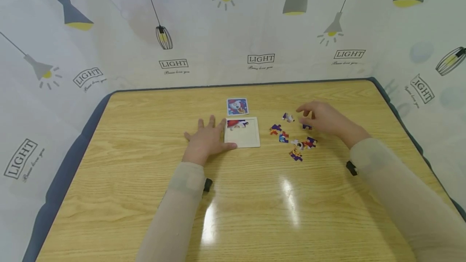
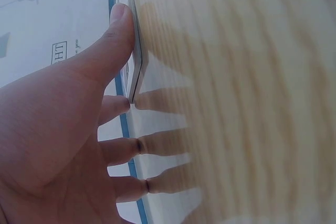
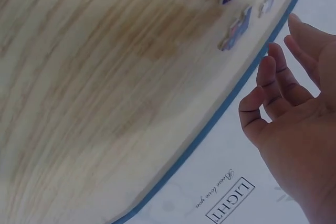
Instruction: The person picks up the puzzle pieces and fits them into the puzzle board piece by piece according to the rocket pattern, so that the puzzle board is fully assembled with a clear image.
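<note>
A pale square puzzle tray (image 1: 243, 138) lies on the table, with pieces of a red and white picture (image 1: 236, 123) fitted along its top. My left hand (image 1: 204, 140) is spread beside it, thumb on the lower left corner and a finger at the upper left; the left wrist view shows the thumb (image 2: 119, 30) against the edge. Over the loose pieces hovers my right hand (image 1: 324, 118), fingers loosely bent, nothing visible between them. Below its fingertips is a dark purple puzzle piece (image 1: 307, 126); a white and purple puzzle piece (image 1: 288, 117) lies to their left.
Several more puzzle pieces (image 1: 296, 155) are scattered right of the tray. Behind the tray is a square picture card (image 1: 237, 106) with a white figure on blue. The wooden table (image 1: 145, 132) meets a lamp-printed cloth (image 1: 204, 23) at its back and sides.
</note>
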### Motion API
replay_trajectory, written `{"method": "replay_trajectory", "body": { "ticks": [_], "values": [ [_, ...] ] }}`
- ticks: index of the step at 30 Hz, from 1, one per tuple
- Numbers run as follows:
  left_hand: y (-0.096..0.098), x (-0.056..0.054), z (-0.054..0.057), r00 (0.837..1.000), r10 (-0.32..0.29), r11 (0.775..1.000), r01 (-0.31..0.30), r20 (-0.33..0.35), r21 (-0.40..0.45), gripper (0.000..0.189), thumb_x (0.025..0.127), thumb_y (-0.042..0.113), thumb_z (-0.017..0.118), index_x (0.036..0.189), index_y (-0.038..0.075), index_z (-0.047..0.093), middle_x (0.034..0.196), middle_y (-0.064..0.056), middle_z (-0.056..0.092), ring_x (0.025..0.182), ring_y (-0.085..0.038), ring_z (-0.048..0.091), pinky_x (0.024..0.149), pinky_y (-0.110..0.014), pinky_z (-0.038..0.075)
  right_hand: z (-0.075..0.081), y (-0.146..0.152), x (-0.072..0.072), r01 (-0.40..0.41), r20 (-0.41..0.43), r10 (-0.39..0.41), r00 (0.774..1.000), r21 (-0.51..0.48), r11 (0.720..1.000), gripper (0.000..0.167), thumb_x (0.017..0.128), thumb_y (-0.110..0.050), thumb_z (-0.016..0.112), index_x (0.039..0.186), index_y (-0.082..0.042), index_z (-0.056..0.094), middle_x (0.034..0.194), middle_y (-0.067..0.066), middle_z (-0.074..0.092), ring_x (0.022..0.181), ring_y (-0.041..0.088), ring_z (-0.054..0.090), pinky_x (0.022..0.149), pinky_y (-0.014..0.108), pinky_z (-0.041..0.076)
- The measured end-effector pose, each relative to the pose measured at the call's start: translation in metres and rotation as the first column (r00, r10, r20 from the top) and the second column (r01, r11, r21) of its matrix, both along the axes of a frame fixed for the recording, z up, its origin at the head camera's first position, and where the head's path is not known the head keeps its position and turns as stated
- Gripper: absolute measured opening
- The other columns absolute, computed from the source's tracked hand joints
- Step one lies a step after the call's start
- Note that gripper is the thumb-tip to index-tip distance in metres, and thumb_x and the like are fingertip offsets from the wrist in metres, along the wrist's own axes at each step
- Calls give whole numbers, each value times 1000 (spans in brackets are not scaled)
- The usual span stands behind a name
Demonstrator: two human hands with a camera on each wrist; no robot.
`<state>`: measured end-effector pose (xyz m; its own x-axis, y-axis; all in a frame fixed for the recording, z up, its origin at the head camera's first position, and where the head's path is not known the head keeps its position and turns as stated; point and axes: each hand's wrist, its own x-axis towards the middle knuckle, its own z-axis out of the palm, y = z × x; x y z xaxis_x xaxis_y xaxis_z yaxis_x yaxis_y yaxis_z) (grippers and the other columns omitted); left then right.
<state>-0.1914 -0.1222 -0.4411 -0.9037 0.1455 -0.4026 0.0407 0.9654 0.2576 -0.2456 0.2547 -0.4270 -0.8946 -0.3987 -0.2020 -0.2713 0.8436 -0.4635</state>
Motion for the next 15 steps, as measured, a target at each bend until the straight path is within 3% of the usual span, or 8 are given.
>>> {"method": "replay_trajectory", "body": {
  "ticks": [10, 15],
  "values": [
    [0, -1, -2, 1000, -4, 1000, 4, -1, 1, 104, 90, 78, 64, 172, 34, 17, 182, -10, 1, 166, -48, -2, 116, -91, 7, -12, 8, -1, -17, 49, 18, 999, -21, 1000, 46, 106, -19, 66, 148, -3, 59, 125, 20, 67, 99, 27, 66, 84, 45, 58],
    [0, 0, -2, 1000, -1, 1000, 1, 0, -1, 104, 91, 77, 65, 172, 34, 16, 182, -9, 1, 166, -48, -2, 116, -92, 7, -15, 21, 2, -2, 44, 3, 999, -16, 1000, 44, 104, -17, 68, 145, -1, 61, 127, 23, 67, 110, 36, 68, 96, 56, 58]
  ]
}}
